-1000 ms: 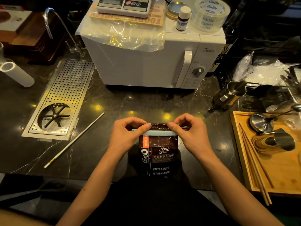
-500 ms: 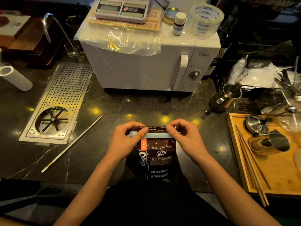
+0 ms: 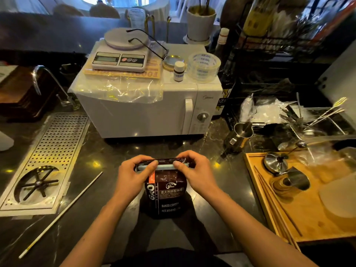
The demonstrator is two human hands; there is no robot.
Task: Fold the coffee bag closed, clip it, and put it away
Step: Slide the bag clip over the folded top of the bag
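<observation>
Both hands [image 3: 165, 176] pinch the clip [image 3: 164, 167] along the coffee bag [image 3: 165, 195] top edge; open counter [image 3: 107, 155] surrounds.

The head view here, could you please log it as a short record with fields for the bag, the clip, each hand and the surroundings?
bag: dark coffee bag, upright on the black counter, top folded over
clip: pale blue bar clip across the fold
left hand: left hand pinching the clip's left end
right hand: right hand pinching its right end
behind: white microwave carrying a scale
right: wooden tray
</observation>
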